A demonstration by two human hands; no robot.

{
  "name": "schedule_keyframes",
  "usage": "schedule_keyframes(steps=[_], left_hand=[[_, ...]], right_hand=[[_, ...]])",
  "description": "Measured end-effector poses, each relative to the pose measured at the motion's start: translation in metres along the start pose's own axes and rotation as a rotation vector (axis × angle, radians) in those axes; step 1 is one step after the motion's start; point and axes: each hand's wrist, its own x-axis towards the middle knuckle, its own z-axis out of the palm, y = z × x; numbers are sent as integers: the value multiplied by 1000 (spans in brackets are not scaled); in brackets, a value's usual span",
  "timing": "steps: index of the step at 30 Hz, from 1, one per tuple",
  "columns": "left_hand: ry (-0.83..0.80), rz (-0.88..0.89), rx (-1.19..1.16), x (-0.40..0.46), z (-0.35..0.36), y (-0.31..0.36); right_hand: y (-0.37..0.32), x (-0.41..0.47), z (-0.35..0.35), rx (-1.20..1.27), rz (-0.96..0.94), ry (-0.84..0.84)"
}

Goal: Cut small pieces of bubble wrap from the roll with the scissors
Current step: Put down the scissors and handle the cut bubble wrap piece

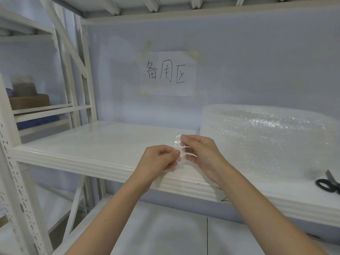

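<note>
— Left hand and right hand both pinching a small bubble wrap piece, left of the roll.
— Scissors right of roll. Keep taut; set down flat.

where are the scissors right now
In the head view the black-handled scissors lie on the white shelf at the far right edge of the picture, in front of the bubble wrap roll and well right of both hands.
</note>
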Motion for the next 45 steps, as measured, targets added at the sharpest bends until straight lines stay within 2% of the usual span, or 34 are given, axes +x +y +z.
schedule_keyframes(steps=[7, 13, 29, 39, 45], left_hand=[[-20, -50, 31, -1, -6, 2], [20, -128, -70, 3, -9, 4], [65, -87, 143, 8, -39, -1], [302, -48, 381, 16, -86, -9], [386, 33, 520, 12, -104, -8]], right_hand=[[-3, 9, 0, -139, -47, 21], [3, 14, 4, -88, -68, 47], [17, 42, 15, -146, -72, 17], [47, 86, 53, -254, 22, 15], [49, 92, 53, -344, -25, 109]])
